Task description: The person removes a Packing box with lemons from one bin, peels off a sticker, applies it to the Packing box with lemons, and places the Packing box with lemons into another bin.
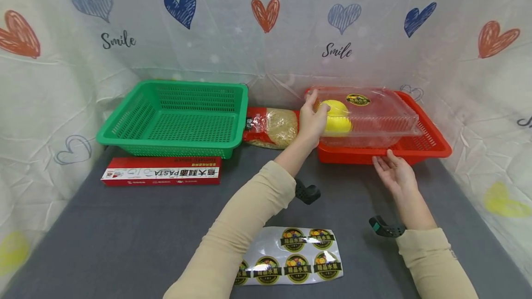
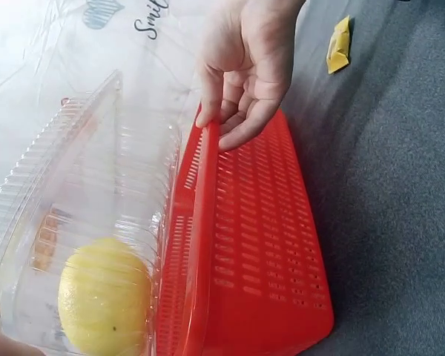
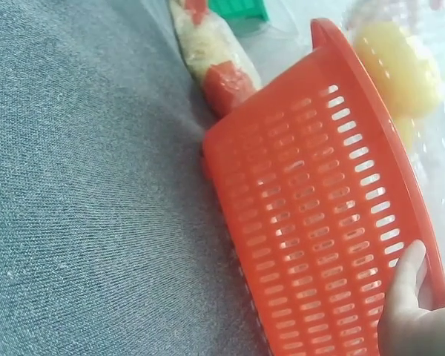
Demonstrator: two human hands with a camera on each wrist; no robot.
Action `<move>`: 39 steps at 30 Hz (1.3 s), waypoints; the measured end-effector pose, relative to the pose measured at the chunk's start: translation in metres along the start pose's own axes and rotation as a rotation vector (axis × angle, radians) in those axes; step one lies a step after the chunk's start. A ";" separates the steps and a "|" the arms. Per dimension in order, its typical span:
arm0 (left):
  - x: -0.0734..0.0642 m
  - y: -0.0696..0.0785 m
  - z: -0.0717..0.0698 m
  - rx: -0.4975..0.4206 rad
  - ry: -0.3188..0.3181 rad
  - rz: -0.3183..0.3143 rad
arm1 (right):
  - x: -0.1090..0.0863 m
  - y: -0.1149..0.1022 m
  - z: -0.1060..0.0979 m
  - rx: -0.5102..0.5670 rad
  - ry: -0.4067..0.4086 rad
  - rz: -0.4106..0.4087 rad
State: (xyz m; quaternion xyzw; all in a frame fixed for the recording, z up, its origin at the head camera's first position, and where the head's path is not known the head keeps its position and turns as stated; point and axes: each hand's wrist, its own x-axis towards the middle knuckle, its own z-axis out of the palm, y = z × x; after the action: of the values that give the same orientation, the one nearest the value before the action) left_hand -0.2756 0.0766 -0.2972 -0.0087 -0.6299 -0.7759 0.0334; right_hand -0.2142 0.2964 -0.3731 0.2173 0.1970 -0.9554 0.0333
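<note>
My left hand holds the left end of a clear plastic box with a round sticker on its top. Yellow fruit shows through the plastic at that end. The box sits tilted over the red basket, partly inside it. At the basket's front, my right hand pinches the rim, with thumb and fingers on either side of it in the left wrist view. Only a sliver of my left hand shows at the bottom left corner of that view.
A green basket stands at the back left, with a red pasta box before it. Between the baskets lies a red-and-clear bag. A sticker sheet lies near the front, and a small yellow packet on the cloth.
</note>
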 end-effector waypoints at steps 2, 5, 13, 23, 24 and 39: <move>0.003 -0.001 0.005 0.001 0.000 0.000 | 0.000 -0.001 0.001 -0.006 -0.005 -0.003; 0.006 -0.003 0.011 0.005 -0.003 0.005 | 0.000 -0.001 0.002 -0.017 -0.010 -0.012; 0.013 -0.014 0.024 0.052 0.007 0.030 | -0.001 0.000 0.003 -0.027 0.012 -0.025; 0.018 -0.042 0.030 0.148 0.084 0.047 | -0.003 0.003 0.004 -0.073 0.026 -0.035; 0.019 -0.045 0.031 0.171 0.089 0.057 | -0.003 0.003 0.004 -0.071 0.025 -0.035; 0.022 -0.065 0.036 0.296 0.047 0.091 | -0.001 0.001 0.004 -0.059 0.041 -0.043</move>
State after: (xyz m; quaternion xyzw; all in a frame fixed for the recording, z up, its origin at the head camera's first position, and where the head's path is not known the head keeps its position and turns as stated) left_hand -0.3026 0.1238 -0.3522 -0.0142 -0.7352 -0.6724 0.0842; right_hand -0.2148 0.2937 -0.3702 0.2313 0.2304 -0.9451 0.0153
